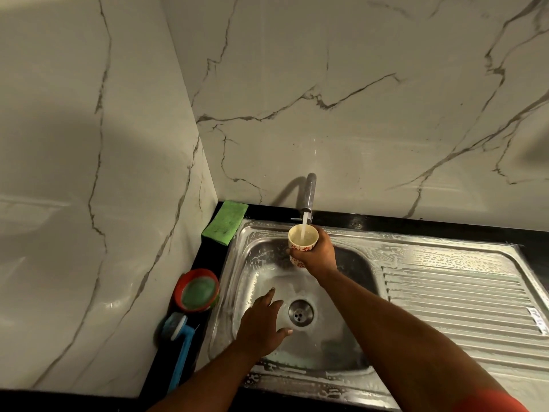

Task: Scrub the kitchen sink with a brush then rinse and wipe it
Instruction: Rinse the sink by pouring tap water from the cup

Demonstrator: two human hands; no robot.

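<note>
Head view: my right hand (316, 254) grips a small cup (300, 243) with a red flower pattern, fingers curled round its side, holding it upright under the tap (310, 193). A stream of water (304, 228) runs from the spout into the cup. My left hand (261, 319) is wide, fingers straight and spread, palm down over the floor of the sink (255, 254), just left of the drain (300, 313); I cannot tell whether it touches the steel. Soapy film and droplets cover the basin walls, the rim and the ribbed drainboard (460, 304) to the right. The blue brush (181, 343) lies on the black worktop (416, 223) left of the sink, against the marble wall (89, 173), apart from both hands. Beyond it sits a red bowl (197, 289) holding a green pad, and a green cloth (225, 223) lies at the back corner.
</note>
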